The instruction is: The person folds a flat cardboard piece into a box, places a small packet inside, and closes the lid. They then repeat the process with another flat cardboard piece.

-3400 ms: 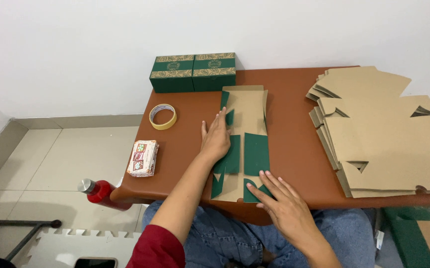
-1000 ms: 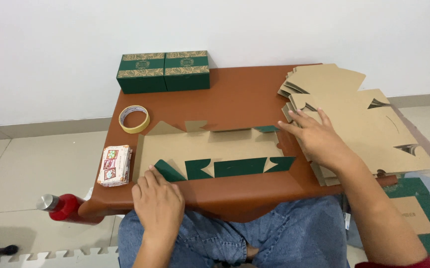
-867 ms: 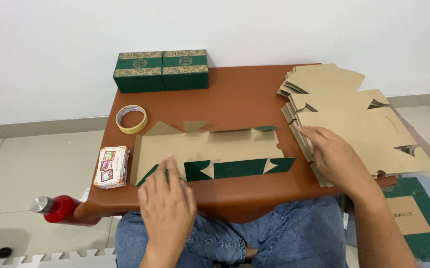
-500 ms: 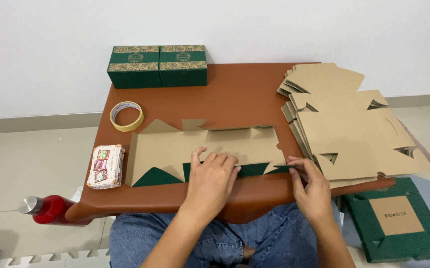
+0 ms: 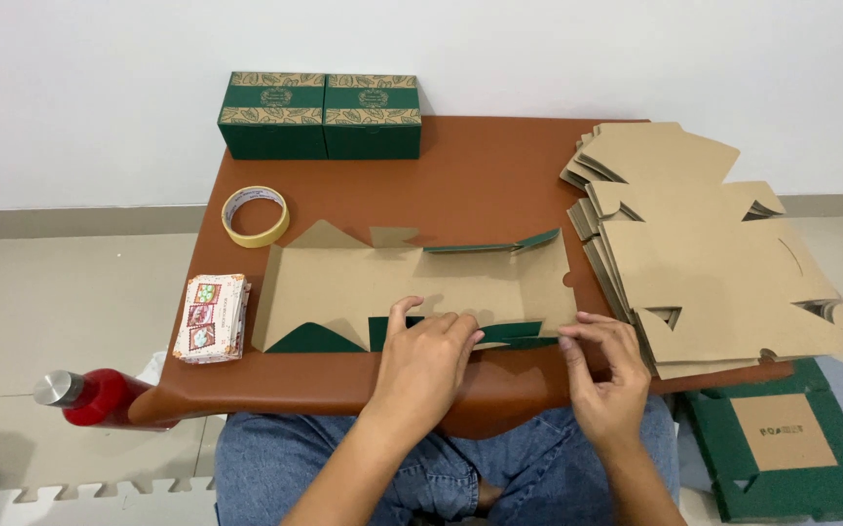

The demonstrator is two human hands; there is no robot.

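Note:
A flat cardboard box blank (image 5: pixel 412 282), brown inside and green outside, lies lengthwise across the brown table (image 5: pixel 480 185). My left hand (image 5: pixel 426 360) presses flat on its near edge, fingers spread over the green flaps. My right hand (image 5: pixel 604 375) pinches the blank's near right corner with its fingertips. A far flap on the right stands slightly raised, showing green.
A stack of unfolded blanks (image 5: pixel 704 244) fills the table's right side. Two finished green boxes (image 5: pixel 321 114) stand at the back. A tape roll (image 5: pixel 255 215) and a small card pack (image 5: pixel 212 317) lie at the left. A red bottle (image 5: pixel 95 397) and a green blank (image 5: pixel 791 448) are on the floor.
The blank was turned from lying away from me to lying crosswise. My left hand slid from the near left corner to the middle; my right hand left the stack and came to the near right corner.

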